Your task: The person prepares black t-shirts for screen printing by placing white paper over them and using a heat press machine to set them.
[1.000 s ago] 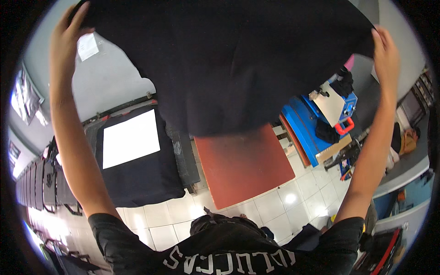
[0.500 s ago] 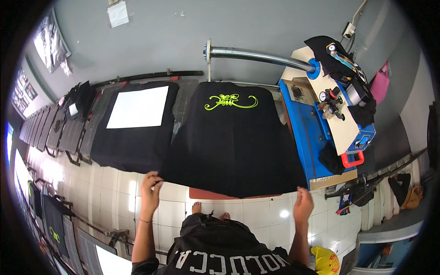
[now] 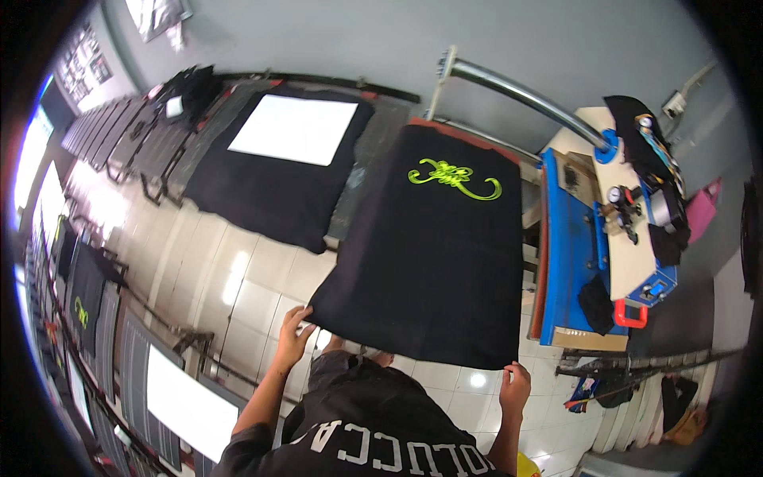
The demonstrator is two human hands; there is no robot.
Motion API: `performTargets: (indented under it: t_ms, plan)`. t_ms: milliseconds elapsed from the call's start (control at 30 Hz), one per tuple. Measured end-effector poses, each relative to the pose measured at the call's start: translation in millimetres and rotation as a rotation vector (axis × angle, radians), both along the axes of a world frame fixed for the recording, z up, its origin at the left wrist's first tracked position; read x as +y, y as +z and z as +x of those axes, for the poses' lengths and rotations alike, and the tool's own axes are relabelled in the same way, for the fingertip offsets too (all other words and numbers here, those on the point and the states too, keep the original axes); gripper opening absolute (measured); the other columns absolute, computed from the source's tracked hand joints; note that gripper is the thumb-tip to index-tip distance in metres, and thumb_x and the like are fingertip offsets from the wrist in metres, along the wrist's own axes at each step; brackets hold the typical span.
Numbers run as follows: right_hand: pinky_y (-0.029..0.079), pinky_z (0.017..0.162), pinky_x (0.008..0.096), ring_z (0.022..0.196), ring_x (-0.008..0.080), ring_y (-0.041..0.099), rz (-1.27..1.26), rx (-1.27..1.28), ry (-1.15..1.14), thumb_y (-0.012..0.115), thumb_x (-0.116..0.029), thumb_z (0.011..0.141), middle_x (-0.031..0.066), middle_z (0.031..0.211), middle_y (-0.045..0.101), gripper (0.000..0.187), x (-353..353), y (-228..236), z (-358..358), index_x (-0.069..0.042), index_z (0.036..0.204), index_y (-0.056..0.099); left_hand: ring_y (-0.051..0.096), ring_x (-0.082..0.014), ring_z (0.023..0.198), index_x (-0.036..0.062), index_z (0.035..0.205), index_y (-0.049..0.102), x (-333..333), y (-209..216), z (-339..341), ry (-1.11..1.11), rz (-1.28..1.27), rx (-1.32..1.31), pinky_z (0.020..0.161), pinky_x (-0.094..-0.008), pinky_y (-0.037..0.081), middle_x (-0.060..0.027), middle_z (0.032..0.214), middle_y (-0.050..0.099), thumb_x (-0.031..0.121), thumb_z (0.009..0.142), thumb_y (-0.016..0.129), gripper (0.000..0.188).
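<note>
A black cloth panel with a neon yellow-green scroll print is spread before me. Its far part lies over a reddish board, whose far rim shows. My left hand pinches the near left corner. At the near right corner, my right hand is closed on the cloth too. Between them the near edge hangs stretched above the floor. To the left, a second black cloth lies on a dark board with a white sheet on top; neither hand touches it.
A blue and cream press machine with gauges and a red handle stands close on the right. A metal tube runs behind the cloth. Several dark boards line the left, and another rack with a white sheet stands lower left.
Both hands keep their hold and have drawn the cloth's near edge toward me. The reddish board's far rim has come into sight, and a gap separates the two cloths. My view has turned left.
</note>
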State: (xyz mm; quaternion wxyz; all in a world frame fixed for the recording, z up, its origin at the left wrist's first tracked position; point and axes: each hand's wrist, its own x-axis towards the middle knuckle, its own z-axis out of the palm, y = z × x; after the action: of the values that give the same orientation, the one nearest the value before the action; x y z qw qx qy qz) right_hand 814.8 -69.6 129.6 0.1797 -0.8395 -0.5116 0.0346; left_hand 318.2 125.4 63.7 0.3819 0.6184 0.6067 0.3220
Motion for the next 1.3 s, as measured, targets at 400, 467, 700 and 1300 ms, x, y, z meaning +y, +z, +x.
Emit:
performTargets:
  t_ms: [400,467,700,1300]
  plan:
    - [0.049,0.088,0.0426,0.102,0.0349,0.062,-0.247,0.346,0.224,0.063,-0.011,0.087,0.0174,0.106,0.067,0.017,72,-2,-72,0.001,0.098,0.065,0.022,-0.0451,0.143,0.0141,0.154,0.019,-112,-50,-281,1.299,-0.663,0.910,0.114,-0.0555,0.027,-0.0189,0.159,0.016,0.025,0.084,0.065,0.084]
    - [0.049,0.087,0.0425,0.101,0.0344,0.063,-0.287,0.354,0.305,0.063,-0.011,0.087,0.0165,0.105,0.067,0.017,89,6,-91,0.001,0.098,0.065,0.022,-0.0445,0.143,0.0138,0.154,0.018,-121,-46,-297,1.373,-0.720,0.853,0.114,-0.0553,0.027,-0.0183,0.159,0.015,0.026,0.084,0.065,0.085]
    - [0.049,0.088,0.0419,0.100,0.0350,0.064,-0.273,0.401,0.579,0.065,-0.010,0.085,0.0162,0.104,0.068,0.018,137,46,-143,0.000,0.100,0.065,0.054,-0.0346,0.121,0.0090,0.135,0.047,-153,-79,-373,1.585,-0.723,0.822,0.097,-0.0491,0.045,-0.0181,0.131,0.056,0.024,0.091,0.051,0.047]
    - [0.048,0.090,0.0338,0.102,0.0244,0.063,0.266,0.322,-0.003,0.063,-0.015,0.092,0.0128,0.110,0.068,0.025,93,178,-27,-0.001,0.112,0.064,0.035,-0.0385,0.139,0.0244,0.147,0.043,215,86,182,-0.528,0.572,0.340,0.113,-0.0546,0.027,-0.0166,0.152,0.037,-0.003,0.083,0.049,0.070]
